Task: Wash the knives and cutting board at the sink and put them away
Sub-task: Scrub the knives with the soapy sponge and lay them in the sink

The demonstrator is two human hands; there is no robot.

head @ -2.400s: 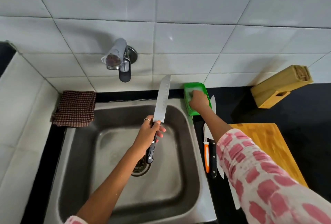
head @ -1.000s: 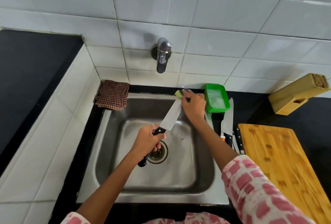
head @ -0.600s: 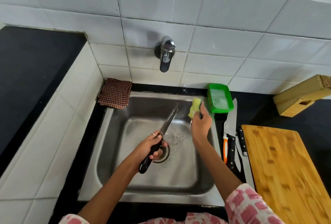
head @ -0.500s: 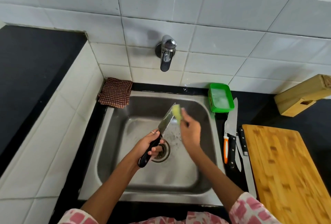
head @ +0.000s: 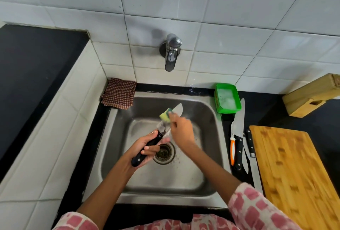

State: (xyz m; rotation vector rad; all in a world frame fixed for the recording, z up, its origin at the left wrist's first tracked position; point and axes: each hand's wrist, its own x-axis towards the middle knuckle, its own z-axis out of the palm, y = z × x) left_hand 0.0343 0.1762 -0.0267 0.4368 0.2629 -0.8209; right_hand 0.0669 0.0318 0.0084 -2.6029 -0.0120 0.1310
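head view: our left hand (head: 145, 151) grips the big knife (head: 161, 128) by its black handle over the sink (head: 211, 191). our right hand (head: 181, 130) pinches a soapy sponge (head: 165, 115) against the blade. other knives (head: 238, 137) lie on the counter beside the cutting board (head: 294, 178), apparently unwashed. knife block (head: 312, 95) waits; we judge the task early.

Black desk (head: 303, 112): right of sink (head: 217, 191) lie knives (head: 238, 128), board (head: 294, 174), tray (head: 228, 109), block (head: 312, 97); cloth (head: 118, 93) left.
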